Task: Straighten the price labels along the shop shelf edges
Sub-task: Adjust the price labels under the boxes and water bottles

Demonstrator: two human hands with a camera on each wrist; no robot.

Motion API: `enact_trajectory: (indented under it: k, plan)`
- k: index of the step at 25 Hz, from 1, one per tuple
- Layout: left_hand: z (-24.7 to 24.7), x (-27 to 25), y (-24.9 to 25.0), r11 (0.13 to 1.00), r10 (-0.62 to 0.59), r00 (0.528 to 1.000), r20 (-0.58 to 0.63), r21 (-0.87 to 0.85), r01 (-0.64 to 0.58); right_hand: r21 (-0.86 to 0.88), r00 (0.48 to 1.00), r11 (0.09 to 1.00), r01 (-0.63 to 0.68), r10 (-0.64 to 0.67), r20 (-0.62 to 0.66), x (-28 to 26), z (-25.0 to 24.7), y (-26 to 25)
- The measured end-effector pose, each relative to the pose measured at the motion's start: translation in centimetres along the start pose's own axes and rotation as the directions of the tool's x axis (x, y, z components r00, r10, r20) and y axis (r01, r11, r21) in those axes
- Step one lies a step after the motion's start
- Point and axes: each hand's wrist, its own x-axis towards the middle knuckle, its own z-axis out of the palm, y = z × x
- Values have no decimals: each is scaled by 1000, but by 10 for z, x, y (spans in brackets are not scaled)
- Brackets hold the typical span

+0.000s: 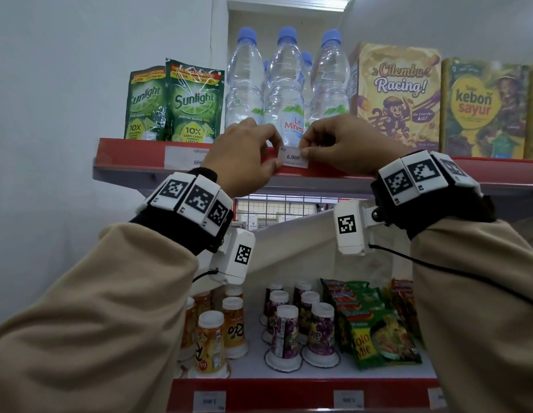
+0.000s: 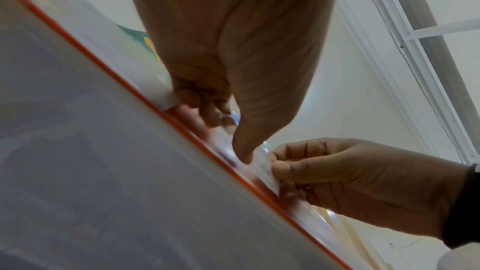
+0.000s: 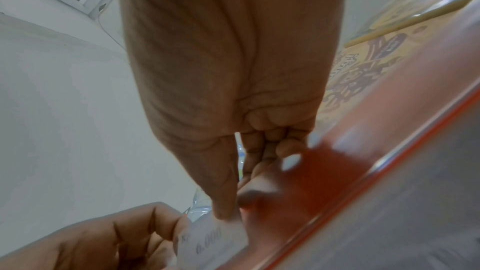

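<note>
A white price label (image 1: 293, 157) reading 6.000 sits on the red edge strip (image 1: 327, 168) of the upper shelf, below the water bottles. My left hand (image 1: 247, 150) pinches its left end between thumb and forefinger. My right hand (image 1: 336, 147) pinches its right end the same way. In the left wrist view the label (image 2: 266, 168) shows between my left thumb tip and my right hand (image 2: 337, 176). The right wrist view shows the label (image 3: 207, 241) blurred, with my left hand (image 3: 103, 241) at its far end. Another label (image 1: 184, 158) sits to the left, partly hidden by my left hand.
Water bottles (image 1: 286, 84), green Sunlight pouches (image 1: 193, 99) and game boxes (image 1: 399, 96) stand on the upper shelf. The lower shelf holds small drink bottles (image 1: 283, 329) and noodle packets (image 1: 378, 329). Its red edge carries more labels (image 1: 209, 401). A white wall (image 1: 65, 84) is at left.
</note>
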Motion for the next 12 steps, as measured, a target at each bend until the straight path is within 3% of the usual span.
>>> enact_trajectory:
  k: [12]
  plan:
    - [-1,1,0,999,9,999,33,36,-11,-49,998,997,-55,57,38,-3,-1,-4]
